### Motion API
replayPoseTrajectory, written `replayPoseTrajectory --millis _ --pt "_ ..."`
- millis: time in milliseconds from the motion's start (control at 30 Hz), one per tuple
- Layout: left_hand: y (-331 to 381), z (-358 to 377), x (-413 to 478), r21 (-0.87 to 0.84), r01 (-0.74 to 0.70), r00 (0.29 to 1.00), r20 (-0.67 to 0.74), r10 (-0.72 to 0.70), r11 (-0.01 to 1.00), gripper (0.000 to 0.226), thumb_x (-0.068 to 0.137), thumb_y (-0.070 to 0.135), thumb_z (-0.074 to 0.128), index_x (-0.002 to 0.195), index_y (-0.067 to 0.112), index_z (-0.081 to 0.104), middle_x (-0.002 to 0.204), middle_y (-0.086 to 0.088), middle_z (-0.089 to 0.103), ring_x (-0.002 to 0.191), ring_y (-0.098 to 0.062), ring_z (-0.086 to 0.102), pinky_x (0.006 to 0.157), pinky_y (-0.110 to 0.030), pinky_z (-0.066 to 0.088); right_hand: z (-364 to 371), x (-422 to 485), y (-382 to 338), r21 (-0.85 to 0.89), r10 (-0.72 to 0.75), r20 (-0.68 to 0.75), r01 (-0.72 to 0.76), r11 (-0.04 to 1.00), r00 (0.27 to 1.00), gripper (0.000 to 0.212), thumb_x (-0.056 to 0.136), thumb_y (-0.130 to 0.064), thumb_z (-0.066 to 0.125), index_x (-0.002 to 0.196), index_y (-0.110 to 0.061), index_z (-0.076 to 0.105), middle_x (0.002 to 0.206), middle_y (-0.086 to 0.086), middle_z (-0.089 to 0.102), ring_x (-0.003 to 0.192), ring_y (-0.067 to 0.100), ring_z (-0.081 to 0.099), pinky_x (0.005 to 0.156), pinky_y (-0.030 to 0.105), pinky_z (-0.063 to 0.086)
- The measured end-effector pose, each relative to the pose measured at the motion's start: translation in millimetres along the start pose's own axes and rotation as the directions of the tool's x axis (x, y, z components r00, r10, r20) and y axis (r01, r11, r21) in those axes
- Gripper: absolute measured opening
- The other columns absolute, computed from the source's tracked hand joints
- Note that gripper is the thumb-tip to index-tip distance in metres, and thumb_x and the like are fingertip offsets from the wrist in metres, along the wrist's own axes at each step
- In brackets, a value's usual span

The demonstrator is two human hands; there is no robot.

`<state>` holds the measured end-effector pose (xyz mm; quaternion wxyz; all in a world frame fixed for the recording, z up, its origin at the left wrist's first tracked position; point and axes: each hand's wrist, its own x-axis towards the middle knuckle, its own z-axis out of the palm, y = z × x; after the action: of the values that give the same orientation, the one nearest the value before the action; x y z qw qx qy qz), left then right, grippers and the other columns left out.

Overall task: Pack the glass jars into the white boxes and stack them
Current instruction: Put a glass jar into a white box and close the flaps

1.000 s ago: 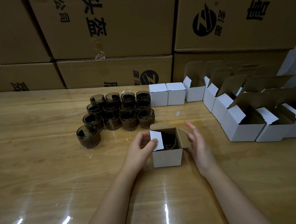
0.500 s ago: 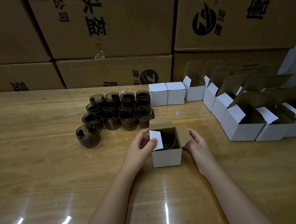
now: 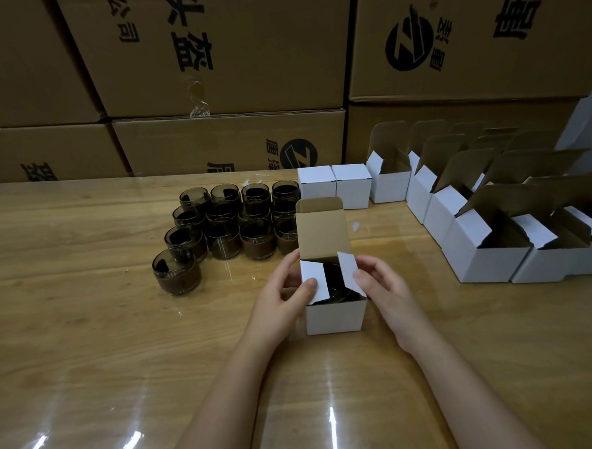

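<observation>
A small white box (image 3: 335,316) stands on the table in front of me with a dark glass jar (image 3: 332,284) inside it. Its brown lid flap stands upright at the back. My left hand (image 3: 281,302) grips the box's left side, with the thumb pressing the left side flap inward. My right hand (image 3: 381,285) holds the right side, its fingertips folding the right side flap over the opening. Several more dark glass jars (image 3: 234,224) are grouped on the table to the left behind the box.
Two closed white boxes (image 3: 333,186) sit at the back centre. Several open white boxes (image 3: 488,259) with raised flaps line the right side. Large brown cartons (image 3: 223,49) are stacked behind the wooden table (image 3: 88,338).
The right side flap, earlier splayed outward, has been folded in over the jar by my right hand. The back lid flap now stands upright. The left hand has kept its hold.
</observation>
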<state>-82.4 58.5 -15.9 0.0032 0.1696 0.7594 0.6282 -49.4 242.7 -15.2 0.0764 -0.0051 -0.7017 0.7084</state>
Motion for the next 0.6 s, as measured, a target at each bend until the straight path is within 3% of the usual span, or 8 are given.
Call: replayPoseTrajectory --millis 200,433,600 --pt "0.6 0.2 -0.1 -0.002 -0.012 1.0 0.002 0.012 1.0 0.044 0.082 0.035 0.058 0.114 0.063 0.046 0.093 0.029 0.063 0.083 0.006 0.063 0.069 -0.006 0.044 1.0 1.9 0.7 0.015 0.003 -0.005 -0.002 1.0 1.0 0.024 0.093 -0.014 0.059 0.113 -0.028 0.061 0.111 -0.009 0.068 0.103 0.004 0.063 0.08 0.017 0.049" --pt "-4.0 1.6 2.8 -0.013 -0.003 1.0 0.003 0.003 1.0 0.044 0.082 0.035 0.057 0.119 0.058 0.048 0.092 0.02 0.064 0.085 0.003 0.062 0.072 -0.008 0.045 4.1 6.0 -1.9 0.002 0.012 -0.014 -0.012 1.0 1.0 0.029 0.094 -0.01 0.055 0.116 -0.027 0.058 0.111 -0.009 0.067 0.103 0.004 0.062 0.076 0.013 0.048" --pt "-8.2 1.6 5.2 -0.03 0.007 1.0 0.009 -0.007 1.0 0.044 0.082 0.036 0.056 0.121 0.055 0.047 0.087 0.026 0.062 0.085 0.003 0.061 0.073 -0.009 0.044 5.0 3.2 -0.6 0.028 0.005 -0.019 -0.005 1.0 1.0 0.027 0.093 -0.015 0.057 0.117 -0.027 0.059 0.113 -0.009 0.067 0.105 0.003 0.062 0.082 0.015 0.049"
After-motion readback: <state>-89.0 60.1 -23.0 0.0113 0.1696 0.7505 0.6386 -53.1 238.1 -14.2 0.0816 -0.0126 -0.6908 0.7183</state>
